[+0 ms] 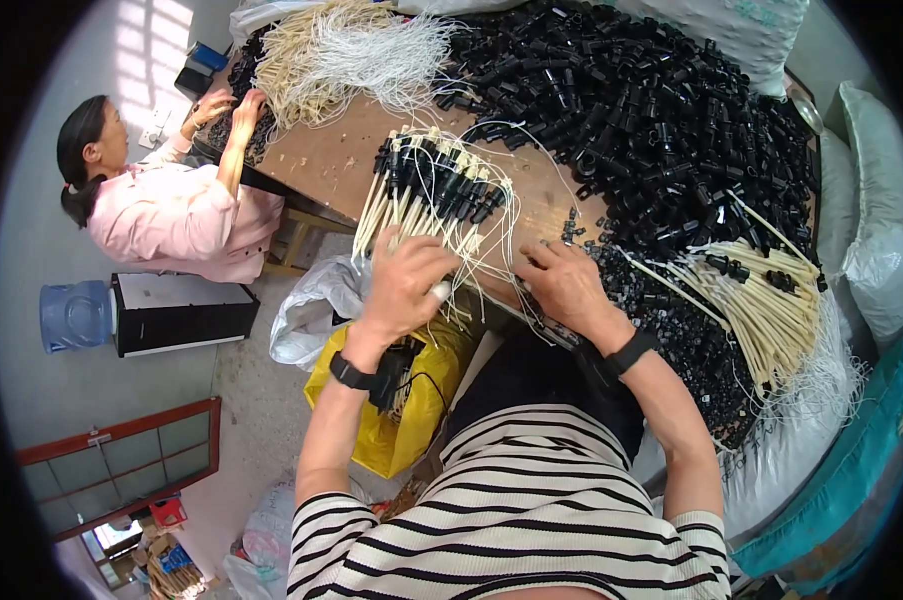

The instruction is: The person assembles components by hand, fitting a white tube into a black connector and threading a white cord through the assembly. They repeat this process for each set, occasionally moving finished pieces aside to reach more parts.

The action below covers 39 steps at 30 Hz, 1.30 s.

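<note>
My left hand (pixel 409 280) is at the near ends of a bunch of pale sticks with black plastic sleeves (pixel 441 180) and thin white strings, lying on the brown table. Its fingers are curled, and what they grip is hidden beneath them. A white patch shows at its thumb. Close to the table's near edge, my right hand (pixel 568 285) is closed with its fingertips bent inward. Anything between them is too small to make out. Loose white strings (pixel 486 275) run between the two hands. Each wrist wears a black band.
A large heap of black plastic parts (pixel 651 110) covers the table's far right. Small dark pieces (pixel 671 340) and another stick bundle (pixel 761 310) lie right. White strings (pixel 391 60) pile at the back. A co-worker (pixel 171 210) sits left. A yellow bag (pixel 401 430) stands below the edge.
</note>
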### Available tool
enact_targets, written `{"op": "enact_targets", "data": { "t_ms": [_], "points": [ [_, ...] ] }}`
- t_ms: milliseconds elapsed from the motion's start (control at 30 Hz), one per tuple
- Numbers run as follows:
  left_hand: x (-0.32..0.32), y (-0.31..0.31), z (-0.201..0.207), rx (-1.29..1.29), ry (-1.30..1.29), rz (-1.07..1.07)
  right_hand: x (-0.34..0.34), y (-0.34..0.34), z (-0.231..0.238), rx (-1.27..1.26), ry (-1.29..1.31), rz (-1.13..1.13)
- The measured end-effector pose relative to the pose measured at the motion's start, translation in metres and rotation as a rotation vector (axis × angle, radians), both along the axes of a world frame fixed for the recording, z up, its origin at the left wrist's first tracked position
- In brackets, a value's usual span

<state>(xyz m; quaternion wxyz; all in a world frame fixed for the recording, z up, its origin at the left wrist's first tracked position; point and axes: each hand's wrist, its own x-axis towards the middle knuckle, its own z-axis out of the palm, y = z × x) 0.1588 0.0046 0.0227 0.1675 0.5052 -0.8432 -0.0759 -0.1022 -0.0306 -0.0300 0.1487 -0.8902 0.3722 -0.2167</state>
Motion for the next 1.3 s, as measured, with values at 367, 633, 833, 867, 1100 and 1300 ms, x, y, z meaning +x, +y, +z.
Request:
{"op": "enact_targets", "data": {
  "t_ms": [367,633,833,867,1100,1300],
  "points": [
    [-0.026,-0.024,-0.036,0.013,0.020,-0.183,-0.084,0.028,0.022,-0.169,0.226,-0.283],
    [-0.014,-0.016,-0.030,0.037,-0.017,-0.151,-0.007,0.040,0.003,-0.037,0.056,0.139],
    [-0.042,-0.012,-0.016,0.064,0.147,-0.081,-0.083,0.043,0.030,-0.048,0.054,-0.173],
    [-0.053,-0.020,-0.013,0.088,0.160,-0.113,-0.096,0.046,0.036,-0.058,-0.009,-0.277],
    [-0.116,-0.097,-0.046,-0.031,0.189,-0.122,-0.168,0.067,0.035,-0.089,0.075,-0.693],
    [-0.117,-0.092,-0.056,0.140,0.252,-0.027,-0.183,0.071,0.024,0.057,0.237,-0.757]
  ]
}}
